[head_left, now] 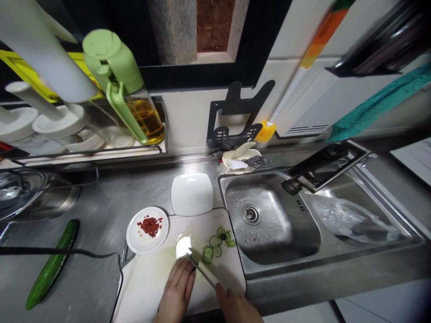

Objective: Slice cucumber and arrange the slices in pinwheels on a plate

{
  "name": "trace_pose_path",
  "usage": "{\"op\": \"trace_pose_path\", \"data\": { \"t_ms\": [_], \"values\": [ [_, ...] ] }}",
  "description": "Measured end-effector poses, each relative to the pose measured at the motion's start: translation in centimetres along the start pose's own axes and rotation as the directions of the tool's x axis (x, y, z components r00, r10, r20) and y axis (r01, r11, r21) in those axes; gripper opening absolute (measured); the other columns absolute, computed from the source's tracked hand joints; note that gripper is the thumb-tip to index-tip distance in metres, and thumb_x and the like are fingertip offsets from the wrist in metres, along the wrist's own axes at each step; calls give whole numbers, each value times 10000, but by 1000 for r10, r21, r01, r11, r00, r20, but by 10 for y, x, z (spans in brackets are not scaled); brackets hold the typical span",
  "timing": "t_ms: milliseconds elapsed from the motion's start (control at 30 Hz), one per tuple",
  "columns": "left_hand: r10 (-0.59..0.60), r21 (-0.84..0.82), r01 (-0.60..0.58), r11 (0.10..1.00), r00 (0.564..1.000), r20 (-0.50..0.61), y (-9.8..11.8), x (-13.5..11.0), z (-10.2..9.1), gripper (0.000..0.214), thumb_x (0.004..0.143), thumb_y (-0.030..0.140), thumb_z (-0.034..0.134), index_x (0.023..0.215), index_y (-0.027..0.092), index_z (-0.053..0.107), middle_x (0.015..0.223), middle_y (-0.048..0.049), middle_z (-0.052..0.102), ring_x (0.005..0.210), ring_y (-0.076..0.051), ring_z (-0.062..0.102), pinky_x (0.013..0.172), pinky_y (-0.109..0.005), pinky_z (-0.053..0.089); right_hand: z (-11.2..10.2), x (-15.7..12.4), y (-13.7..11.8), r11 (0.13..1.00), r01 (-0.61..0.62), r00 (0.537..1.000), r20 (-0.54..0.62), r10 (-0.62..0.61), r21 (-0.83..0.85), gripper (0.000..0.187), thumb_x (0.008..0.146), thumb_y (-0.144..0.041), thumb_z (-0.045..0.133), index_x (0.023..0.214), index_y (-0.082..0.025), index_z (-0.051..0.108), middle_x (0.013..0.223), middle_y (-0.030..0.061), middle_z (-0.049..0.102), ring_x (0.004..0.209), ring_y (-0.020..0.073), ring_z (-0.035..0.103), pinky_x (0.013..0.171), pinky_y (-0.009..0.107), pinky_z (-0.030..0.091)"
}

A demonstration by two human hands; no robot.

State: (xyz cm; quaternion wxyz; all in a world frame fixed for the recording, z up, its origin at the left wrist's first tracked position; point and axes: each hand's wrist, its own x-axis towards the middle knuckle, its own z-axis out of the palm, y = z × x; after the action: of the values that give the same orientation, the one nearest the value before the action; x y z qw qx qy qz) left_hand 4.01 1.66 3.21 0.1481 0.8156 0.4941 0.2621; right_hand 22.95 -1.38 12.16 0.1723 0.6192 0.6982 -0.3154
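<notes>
Whole cucumber (52, 264) lies on the desk (97, 211) far left, untouched, long axis running lower-left to upper-right. Round plate (134, 240) of red berries sits just beside the cutting board (148, 282), at its far-left corner.

Your left hand (177, 289) lies palm down on the board, wrist at the bottom edge of view, fingers nearly straight and held together, pointing away from you. Fingertips meet the near end of the cucumber piece (183, 246). Glare washes the piece out, so you cannot tell whether the fingers clamp it or only rest against it.

Knife (204, 269): long axis diagonal, handle end lower-right, tip upper-left, just beside the piece and your left fingertips. Blade rests low on the board.

Cut slices (212, 246) lie scattered flat beyond the blade, toward the board's far-right corner.

Your right hand (235, 305) is closed around the knife handle, partly cut off by the bottom edge.

Sink (279, 233) adjoins the board on the right.
</notes>
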Motion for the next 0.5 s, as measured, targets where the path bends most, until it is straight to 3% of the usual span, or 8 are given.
{"op": "trace_pose_path", "data": {
  "t_ms": [267,500],
  "values": [
    [7,17,-7,1000,1000,3,-2,-3,2,245,953,229,452,1101,182,642,1055,-66,725,1032,-181,673,946,-332,563,-3,5,-3,1000,0,1000,25,-1,17,577,730,85,414,1215,-179,580,921,97,729,803,248,719,605,256,530],
    [35,22,-35,999,999,4,-3,-2,1,240,953,220,460,1113,166,631,1059,-65,723,1042,-180,664,948,-332,557,-7,9,-7,996,-15,1000,24,13,91,475,848,21,341,1209,-171,582,945,116,725,850,247,715,654,270,548]
  ]
}}
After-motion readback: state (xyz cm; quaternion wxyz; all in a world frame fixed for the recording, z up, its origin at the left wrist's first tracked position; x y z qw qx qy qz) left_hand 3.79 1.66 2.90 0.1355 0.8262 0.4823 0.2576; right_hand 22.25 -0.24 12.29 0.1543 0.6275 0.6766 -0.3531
